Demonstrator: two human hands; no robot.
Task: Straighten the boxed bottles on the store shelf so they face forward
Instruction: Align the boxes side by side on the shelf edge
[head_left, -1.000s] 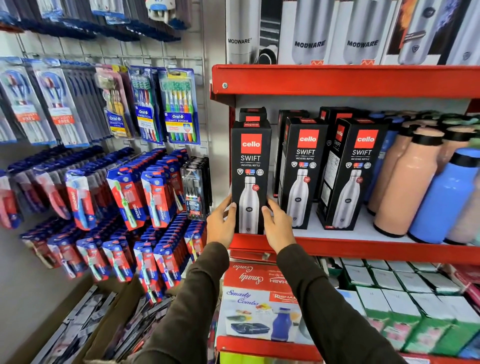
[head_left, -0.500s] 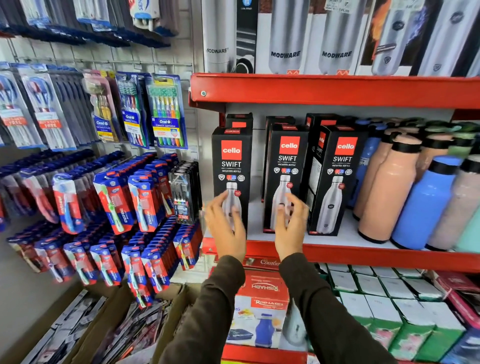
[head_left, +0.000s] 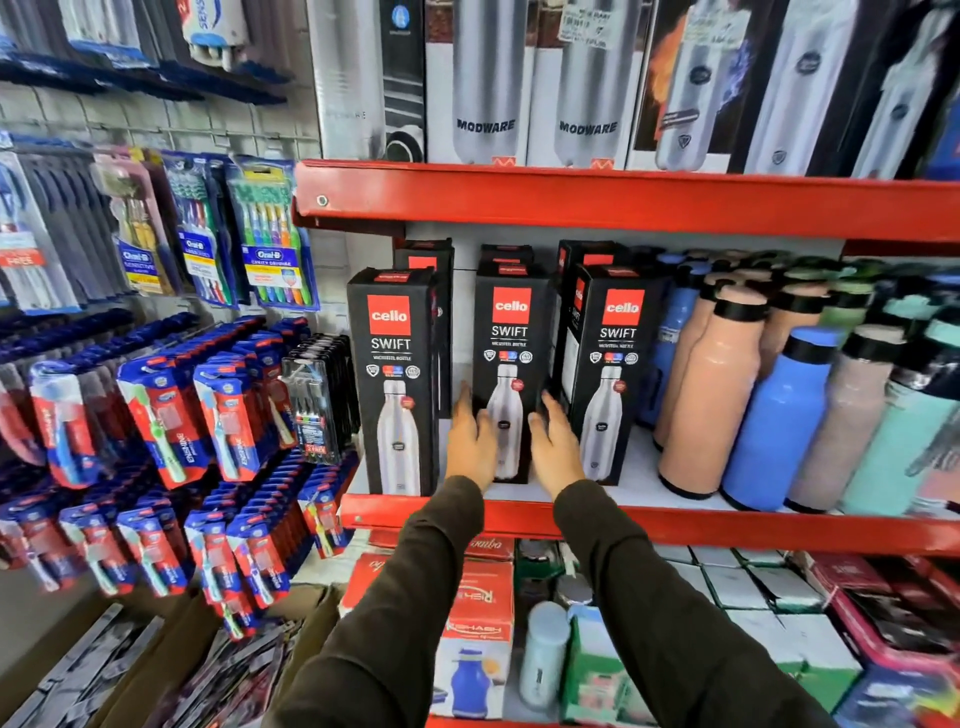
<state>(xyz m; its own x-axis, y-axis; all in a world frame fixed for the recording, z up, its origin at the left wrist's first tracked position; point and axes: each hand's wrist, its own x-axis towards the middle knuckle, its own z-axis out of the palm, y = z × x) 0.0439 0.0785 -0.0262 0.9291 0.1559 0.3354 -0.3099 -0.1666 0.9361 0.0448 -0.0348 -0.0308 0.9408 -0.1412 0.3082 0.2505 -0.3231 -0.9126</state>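
Note:
Three black boxed bottles stand in a row on the red shelf (head_left: 675, 525). The left box (head_left: 392, 358) faces forward. The middle box (head_left: 511, 332) also faces forward, set a little further back. My left hand (head_left: 470, 441) presses on its lower left side and my right hand (head_left: 553, 449) on its lower right side, so the box is held between them. The right box (head_left: 615, 358) is turned slightly and shows its left side panel. More of the same boxes stand behind the front row.
Loose peach, blue and mint bottles (head_left: 774, 415) crowd the shelf right of the boxes. Tall steel-bottle boxes (head_left: 485, 104) fill the upper shelf. Toothbrush packs (head_left: 218, 415) hang on the wall at left. Boxed goods (head_left: 478, 623) sit on the lower shelf.
Both hands left the left box and moved right to the middle box, which now sits squarer to the front. The view has moved closer and shifted right.

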